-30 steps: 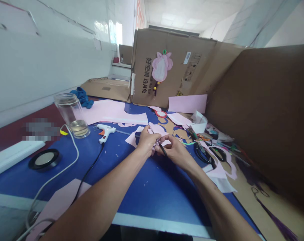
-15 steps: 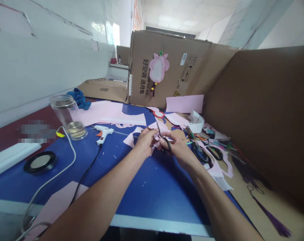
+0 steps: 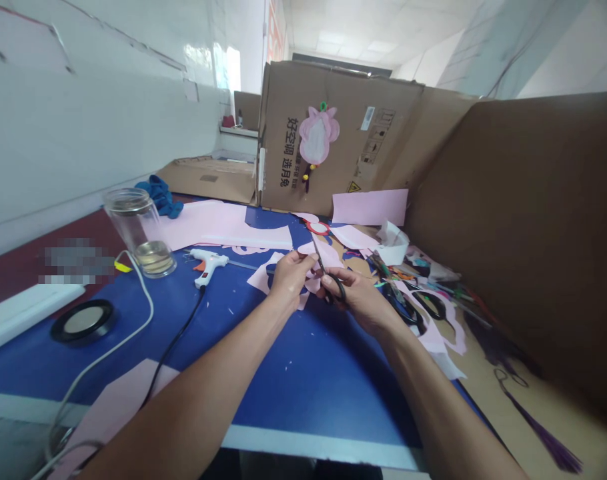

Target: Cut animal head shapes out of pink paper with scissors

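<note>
Over the middle of the blue table point(image 3: 293, 373), my left hand point(image 3: 289, 279) is closed on a small pink paper piece point(image 3: 328, 255). My right hand point(image 3: 358, 300) grips black-handled scissors point(image 3: 328, 280), fingers through the loops. The blades point up and away, and they meet the pink paper right beside my left fingers. Both hands are close together, a little above the table.
A white glue gun point(image 3: 207, 261) with a black cord lies left of my hands. A glass jar point(image 3: 141, 230), a black round lid point(image 3: 83, 320) and pink sheets point(image 3: 218, 227) lie further left. Paper scraps point(image 3: 423, 300) pile up at right. Cardboard walls point(image 3: 333, 133) stand behind and right.
My right hand turned the scissors from lying low and pointing toward me to blades pointing up against the pink paper. The hands have shifted slightly away from me.
</note>
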